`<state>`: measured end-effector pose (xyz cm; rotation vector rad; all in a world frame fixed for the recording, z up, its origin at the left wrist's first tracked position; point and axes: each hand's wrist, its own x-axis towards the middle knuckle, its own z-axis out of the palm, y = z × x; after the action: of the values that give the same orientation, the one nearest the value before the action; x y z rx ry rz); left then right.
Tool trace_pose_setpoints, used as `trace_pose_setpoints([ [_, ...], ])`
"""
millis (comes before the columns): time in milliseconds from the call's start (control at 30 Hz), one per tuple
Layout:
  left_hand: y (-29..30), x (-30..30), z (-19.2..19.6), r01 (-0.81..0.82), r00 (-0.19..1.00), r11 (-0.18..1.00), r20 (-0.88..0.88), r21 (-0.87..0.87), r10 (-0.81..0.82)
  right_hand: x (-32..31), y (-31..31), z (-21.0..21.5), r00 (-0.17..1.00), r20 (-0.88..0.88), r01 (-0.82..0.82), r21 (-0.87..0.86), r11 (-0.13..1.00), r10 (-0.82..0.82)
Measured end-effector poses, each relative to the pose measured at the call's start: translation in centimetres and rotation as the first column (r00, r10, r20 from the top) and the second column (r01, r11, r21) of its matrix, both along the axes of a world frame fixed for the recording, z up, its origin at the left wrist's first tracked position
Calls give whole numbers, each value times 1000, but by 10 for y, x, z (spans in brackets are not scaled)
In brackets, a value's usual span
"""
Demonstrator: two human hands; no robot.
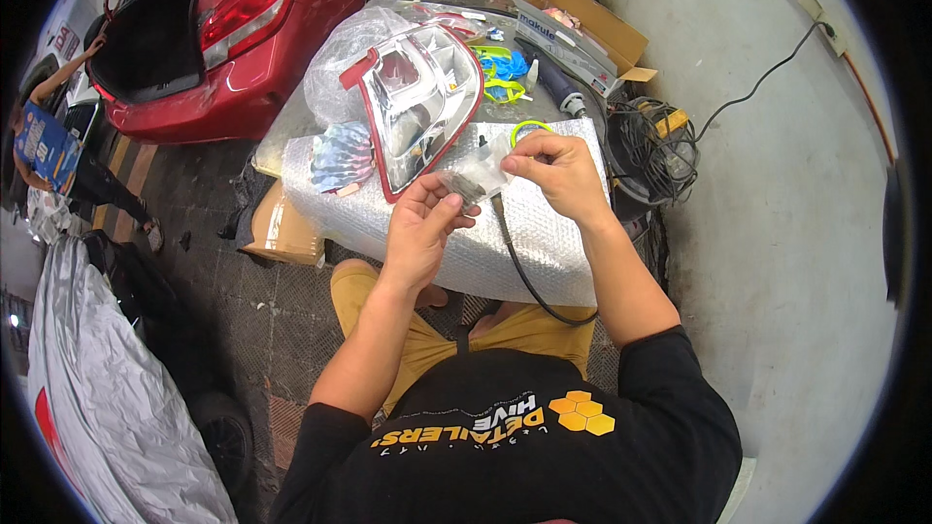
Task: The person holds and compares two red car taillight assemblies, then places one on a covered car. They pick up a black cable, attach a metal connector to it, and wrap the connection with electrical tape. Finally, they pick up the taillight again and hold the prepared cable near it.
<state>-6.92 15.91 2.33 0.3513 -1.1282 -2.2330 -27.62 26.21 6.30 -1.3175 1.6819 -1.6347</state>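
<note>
Silver sheet (563, 247), left hand (424, 228) partly covering clear packet (492, 173)

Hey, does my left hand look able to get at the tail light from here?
Probably yes: your left hand is close to the lower end of the tail light, with nothing visible blocking the way, though it's busy holding a small plastic bag.

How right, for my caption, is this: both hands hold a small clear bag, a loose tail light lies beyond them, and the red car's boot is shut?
One slip: the head view shows the boot of the red car open. The left hand and right hand hold the small clear bag, with the loose tail light beyond.
</note>
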Motion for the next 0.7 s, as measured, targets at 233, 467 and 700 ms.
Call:
trace_pose_setpoints([
  [233, -3, 1, -5, 7, 1000, 996, 21, 90, -9, 5, -1, -3, 999, 20, -38, 105, 994, 36],
  [467, -1, 0, -11, -59, 997, 997, 50, 52, 56, 11, 0, -5, 922, 333, -230, 66, 971, 196],
  [700, -2, 1, -23, -48, 998, 998, 49, 38, 46, 12, 5, -20, 923, 323, -264, 144, 954, 207],
])
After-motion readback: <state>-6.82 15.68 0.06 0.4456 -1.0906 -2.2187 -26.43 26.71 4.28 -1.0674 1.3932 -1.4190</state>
